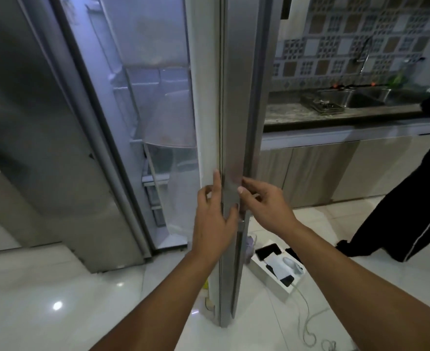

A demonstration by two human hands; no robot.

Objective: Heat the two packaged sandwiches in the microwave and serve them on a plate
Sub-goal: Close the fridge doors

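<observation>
The steel fridge door (234,97) stands open and I see it edge-on in the middle of the view. My left hand (214,214) grips its edge at waist height, fingers on the white inner side and thumb across the steel edge. My right hand (264,203) holds the outer side of the same door, thumb on the steel edge and fingers curled towards the handle (240,239). The lit fridge interior (155,97) shows blurred shelves and drawers. No sandwiches, microwave or plate are in view.
A stone counter (297,115) with a steel sink (360,97) and faucet (364,54) runs along the right wall. A person in black clothes (411,186) stands at the right. A white box (277,264) with dark items and a trailing cable (307,317) lies on the tiled floor.
</observation>
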